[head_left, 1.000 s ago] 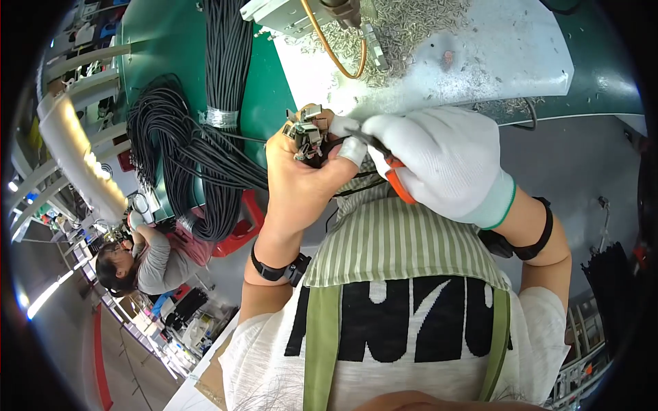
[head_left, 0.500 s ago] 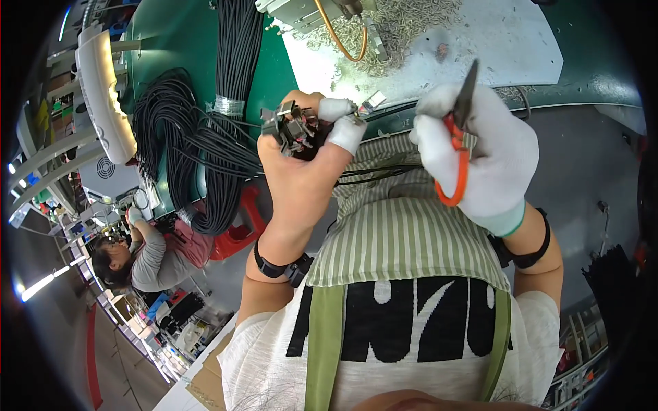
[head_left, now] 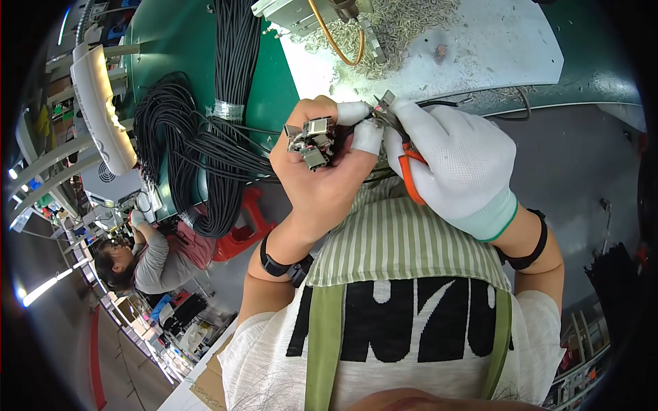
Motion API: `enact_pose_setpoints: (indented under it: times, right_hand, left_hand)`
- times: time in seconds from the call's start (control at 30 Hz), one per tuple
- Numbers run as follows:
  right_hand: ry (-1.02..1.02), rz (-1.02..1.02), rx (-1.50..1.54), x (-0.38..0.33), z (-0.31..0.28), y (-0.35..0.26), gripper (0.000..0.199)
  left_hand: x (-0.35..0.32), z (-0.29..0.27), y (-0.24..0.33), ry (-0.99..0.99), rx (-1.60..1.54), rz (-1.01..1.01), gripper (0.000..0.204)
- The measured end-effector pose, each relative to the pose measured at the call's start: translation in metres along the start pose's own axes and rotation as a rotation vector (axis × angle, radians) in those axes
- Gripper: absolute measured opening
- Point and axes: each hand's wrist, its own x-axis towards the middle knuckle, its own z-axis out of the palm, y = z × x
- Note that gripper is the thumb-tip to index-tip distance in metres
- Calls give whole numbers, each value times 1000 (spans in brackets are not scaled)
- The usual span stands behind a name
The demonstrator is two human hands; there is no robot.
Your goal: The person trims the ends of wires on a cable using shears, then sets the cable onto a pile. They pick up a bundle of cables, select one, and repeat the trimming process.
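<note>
My left hand [head_left: 321, 183], bare but for white covers on thumb and forefinger, is closed around several black cables. Their metal-shelled plug ends [head_left: 314, 142] stick out of the palm in a cluster. Between its covered fingertips is one cable's end, with a small metal plug [head_left: 386, 99] beside it. My right hand [head_left: 466, 157], in a white knitted glove with a green cuff, grips orange-handled snips [head_left: 409, 179]. The dark blades are at that cable end, touching or nearly so; fingers partly hide them. Both hands meet in front of the striped apron [head_left: 404, 240].
Long black cable bundles [head_left: 236, 48] lie on the green table [head_left: 274, 75] to the left. A white sheet [head_left: 507, 48] carries many small metal bits [head_left: 411, 34] beneath a machine [head_left: 295, 15]. A lamp [head_left: 103, 109], a red stool [head_left: 243, 229] and a co-worker [head_left: 164, 264] are at left.
My right hand has moved left and turned, bringing the snips from pointing upward to the cable end. My left hand has shifted slightly right, still holding the cables.
</note>
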Motion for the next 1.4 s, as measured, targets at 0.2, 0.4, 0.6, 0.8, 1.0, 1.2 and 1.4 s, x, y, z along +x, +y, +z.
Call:
enact_pose_setpoints:
  times: [0.2, 0.4, 0.6, 0.8, 1.0, 1.2, 1.4]
  right_hand:
    - [36, -9, 213, -2, 3, 7, 27]
    - [11, -52, 217, -5, 3, 12, 23]
    - [0, 185, 383, -3, -16, 53, 14]
    - [-173, 540, 942, 52, -29, 72, 22]
    - [-115, -481, 377, 82, 18, 85, 25]
    - [-535, 599, 1085, 84, 12, 69, 24]
    - [-563, 657, 1224, 84, 22, 72, 22]
  left_hand:
    - [3, 1, 10, 8, -102, -286, 20]
    - [11, -9, 3, -118, -330, -530, 19]
    - [21, -7, -1, -29, -138, -547, 9]
    - [65, -24, -39, -91, -438, -707, 9]
    - [82, -17, -44, -190, -306, -643, 8]
    - [82, -16, -37, -212, -90, -469, 13]
    - [83, -21, -40, -233, 85, -308, 25]
